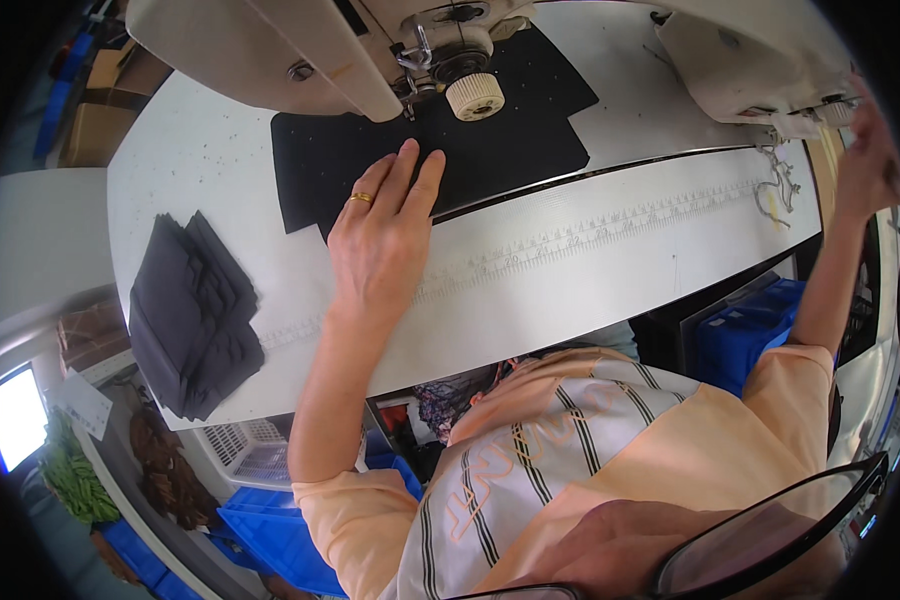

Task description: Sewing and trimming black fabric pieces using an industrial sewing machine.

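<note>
A black fabric piece (510, 130) with stepped edges lies flat on the white sewing table, partly under the sewing machine (260, 50). My left hand (380, 230), with a gold ring on one finger, rests on the near edge of this fabric. Its fingers are stretched out flat, the tips just short of the presser foot (410, 108). A white ridged knob (475, 97) sits on the machine beside the foot. At the far right rim of the view my right hand (875, 155) is raised beside the machine's right end. Its fingers are too blurred and cut off to read.
A stack of dark fabric pieces (190, 320) lies at the table's left. A printed ruler strip (570, 240) runs along the near side. Metal hooks (775, 185) stand at the right end. Below are blue bins (280, 535) and a white basket (250, 450).
</note>
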A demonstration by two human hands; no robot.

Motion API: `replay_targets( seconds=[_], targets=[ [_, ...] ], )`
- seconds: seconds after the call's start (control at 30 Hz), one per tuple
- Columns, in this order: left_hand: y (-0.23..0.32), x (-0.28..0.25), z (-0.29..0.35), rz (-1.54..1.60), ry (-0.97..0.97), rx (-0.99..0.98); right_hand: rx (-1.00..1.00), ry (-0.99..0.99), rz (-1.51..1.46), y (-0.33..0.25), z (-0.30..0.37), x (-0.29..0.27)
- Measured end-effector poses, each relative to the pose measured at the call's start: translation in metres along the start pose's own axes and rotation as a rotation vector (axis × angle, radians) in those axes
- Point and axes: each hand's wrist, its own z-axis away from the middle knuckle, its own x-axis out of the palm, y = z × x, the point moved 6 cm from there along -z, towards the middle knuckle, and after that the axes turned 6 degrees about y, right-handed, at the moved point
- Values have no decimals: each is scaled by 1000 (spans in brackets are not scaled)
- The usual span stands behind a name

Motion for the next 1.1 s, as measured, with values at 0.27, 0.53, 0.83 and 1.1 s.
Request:
replay_targets(
  seconds=[0.27, 0.53, 0.83, 1.1],
  targets=[
    [-2, -3, 2, 23, 17, 25, -290, -563, -40, -59, 62, 225],
    [0, -4, 1, 25, 59, 44, -378, -561, -5, -57, 60, 231],
    [-3, -1, -1, 50, 29, -9, -419, -530, -1, -55, 57, 232],
    [-5, 2, -3, 35, 35, -5, -457, -523, 48, -54, 56, 236]
  ],
)
